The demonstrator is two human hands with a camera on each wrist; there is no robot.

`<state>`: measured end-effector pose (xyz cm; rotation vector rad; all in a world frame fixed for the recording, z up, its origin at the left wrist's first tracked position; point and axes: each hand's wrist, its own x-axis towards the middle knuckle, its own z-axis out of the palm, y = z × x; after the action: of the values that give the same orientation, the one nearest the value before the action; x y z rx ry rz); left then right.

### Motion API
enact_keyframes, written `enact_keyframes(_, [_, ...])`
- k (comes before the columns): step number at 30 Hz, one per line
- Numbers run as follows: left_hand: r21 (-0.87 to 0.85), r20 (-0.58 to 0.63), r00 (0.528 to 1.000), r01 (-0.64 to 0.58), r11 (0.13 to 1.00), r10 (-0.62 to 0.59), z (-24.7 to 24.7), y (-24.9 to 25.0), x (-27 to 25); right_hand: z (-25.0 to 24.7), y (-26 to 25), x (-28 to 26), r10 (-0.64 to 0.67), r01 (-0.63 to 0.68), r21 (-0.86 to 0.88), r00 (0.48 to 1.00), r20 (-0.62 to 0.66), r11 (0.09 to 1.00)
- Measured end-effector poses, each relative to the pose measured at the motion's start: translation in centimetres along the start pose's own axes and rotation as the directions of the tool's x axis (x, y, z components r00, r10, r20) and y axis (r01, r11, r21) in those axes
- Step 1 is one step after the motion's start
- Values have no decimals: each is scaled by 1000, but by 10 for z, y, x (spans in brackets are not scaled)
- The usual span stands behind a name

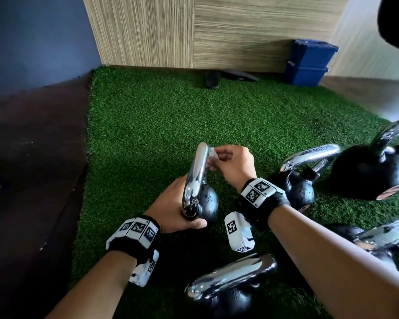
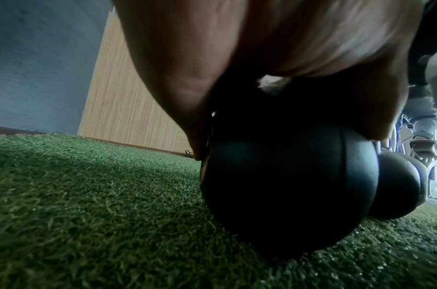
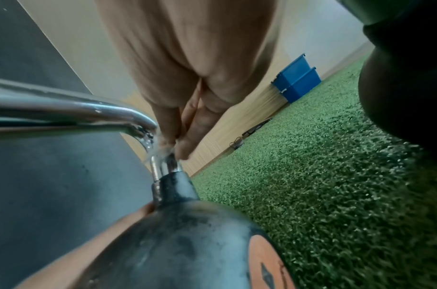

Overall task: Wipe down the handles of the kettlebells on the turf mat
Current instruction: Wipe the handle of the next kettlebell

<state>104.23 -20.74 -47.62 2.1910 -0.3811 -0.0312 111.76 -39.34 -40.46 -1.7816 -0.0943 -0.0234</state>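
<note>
A small black kettlebell (image 1: pixel 209 202) is tilted on the green turf mat (image 1: pixel 159 116), its chrome handle (image 1: pixel 196 171) pointing away from me. My left hand (image 1: pixel 171 209) grips it low, round the ball and the foot of the handle; in the left wrist view the palm (image 2: pixel 237 58) covers the top of the ball (image 2: pixel 286 185). My right hand (image 1: pixel 220 157) pinches a small white wipe (image 1: pixel 211 154) against the far bend of the handle. The right wrist view shows fingertips (image 3: pixel 185 148) pressing the wipe (image 3: pixel 160 151) on the chrome (image 3: pixel 76 109) just above the ball (image 3: pixel 187 244).
Several more chrome-handled kettlebells stand on the turf to the right and near me: a mid-size one (image 1: pixel 300 185), a big one (image 1: pixel 373 173), one at the bottom (image 1: pixel 230 286). Two stacked blue boxes (image 1: pixel 309 63) and dark items (image 1: pixel 212 80) lie by the back wall. Dark floor (image 1: pixel 32 169) borders the mat's left.
</note>
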Motion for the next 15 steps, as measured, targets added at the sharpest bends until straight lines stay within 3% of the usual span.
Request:
enact_keyframes(2, [28,16,1000,24,999,-25,-1,2,1,0,-1,0,0,1,-38,1000,28,999])
enact_keyframes(7, [73,42,999,25,997,-28,-5,2,3,2,-13,8,-226,218,-91,970,-91,972])
enact_keyframes(12, [117,72,993,83,990,-92,-8,3,9,-4,-18,7,-350,346,-335,935,52,876])
enact_keyframes(15, [104,111,990,78,992,-90,-12,11,14,-4,-29,9,-324,338,-281,941,95,898])
